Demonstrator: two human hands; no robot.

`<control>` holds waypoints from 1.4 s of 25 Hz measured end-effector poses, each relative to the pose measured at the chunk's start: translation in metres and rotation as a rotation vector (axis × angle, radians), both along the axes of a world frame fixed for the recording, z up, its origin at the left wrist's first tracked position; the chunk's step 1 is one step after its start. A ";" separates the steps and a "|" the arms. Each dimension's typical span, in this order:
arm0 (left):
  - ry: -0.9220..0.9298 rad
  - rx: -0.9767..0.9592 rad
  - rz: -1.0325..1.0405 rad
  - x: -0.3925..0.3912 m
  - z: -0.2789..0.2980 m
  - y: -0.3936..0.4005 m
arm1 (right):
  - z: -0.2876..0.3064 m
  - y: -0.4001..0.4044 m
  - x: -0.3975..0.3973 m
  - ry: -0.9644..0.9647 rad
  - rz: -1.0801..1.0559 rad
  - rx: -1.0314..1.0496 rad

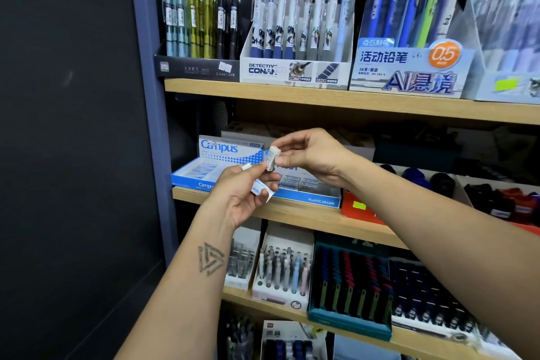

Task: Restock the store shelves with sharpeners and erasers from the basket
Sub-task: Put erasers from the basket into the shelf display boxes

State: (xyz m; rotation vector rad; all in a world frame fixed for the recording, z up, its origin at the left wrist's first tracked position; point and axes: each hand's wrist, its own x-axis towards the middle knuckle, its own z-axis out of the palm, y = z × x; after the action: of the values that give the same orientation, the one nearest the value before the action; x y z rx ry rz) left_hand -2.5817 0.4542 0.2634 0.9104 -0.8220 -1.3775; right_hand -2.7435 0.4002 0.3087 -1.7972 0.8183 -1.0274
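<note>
**Mia:** What is the biggest thing you are seeing?

**Ben:** The wooden shelves (321, 96) are filling the right side, and a dark wall is standing on the left. The top shelf is carrying boxes of pens and pencils (295, 35). The lowest shelves are holding more pen boxes (350, 286).

**Mia:** And the middle shelf?

**Ben:** A blue and white Campus eraser box (230, 161) is sitting on it, at the left end. Small wrapped erasers are lying inside. Just beside it, on the right, a red tray (362, 210) is holding dark round things, but they are too blurry for me to tell what they are.

**Mia:** What are the hands doing?

**Ben:** Both are reaching up in front of the Campus box. The left hand (242, 196) is lower, with its palm turned up. Its grip is curling closed around a blue and white eraser (261, 190). A small white bit is poking out above its fingers too.

**Mia:** And the other one?

**Ben:** The right hand (309, 155) is higher. Its thumb and fingers are pinching together on the top of a white eraser (271, 158). That eraser is standing almost upright in the air, and its bottom end is touching the left hand's fingertips.
</note>
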 end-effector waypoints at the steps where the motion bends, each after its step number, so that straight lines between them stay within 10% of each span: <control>1: 0.017 0.003 -0.016 -0.002 0.000 0.001 | -0.002 0.000 0.001 -0.019 0.014 0.010; 5: 0.047 0.017 -0.041 -0.006 0.000 -0.002 | 0.002 0.001 -0.007 0.061 -0.044 0.037; 9: 0.261 0.046 0.030 -0.003 -0.001 -0.008 | 0.007 -0.016 -0.023 0.987 -0.429 -0.290; 12: 0.391 0.053 -0.041 -0.005 0.000 -0.008 | -0.005 -0.024 -0.022 1.254 -0.452 -0.287; 21: 0.369 0.050 -0.075 -0.004 -0.005 -0.016 | -0.024 -0.026 -0.008 1.196 -0.524 -0.439; 26: 0.412 0.046 0.013 -0.002 -0.008 -0.024 | -0.001 0.000 0.015 0.362 -0.159 0.015; 35: 0.216 0.143 0.254 0.037 -0.009 -0.022 | -0.009 -0.004 0.038 0.041 -0.087 0.030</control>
State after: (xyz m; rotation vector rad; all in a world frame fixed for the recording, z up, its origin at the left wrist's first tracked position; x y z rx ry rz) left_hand -2.5445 0.4320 0.2539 0.9220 -0.4324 -1.2947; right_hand -2.7055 0.3963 0.2996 -1.7756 0.9399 -1.0313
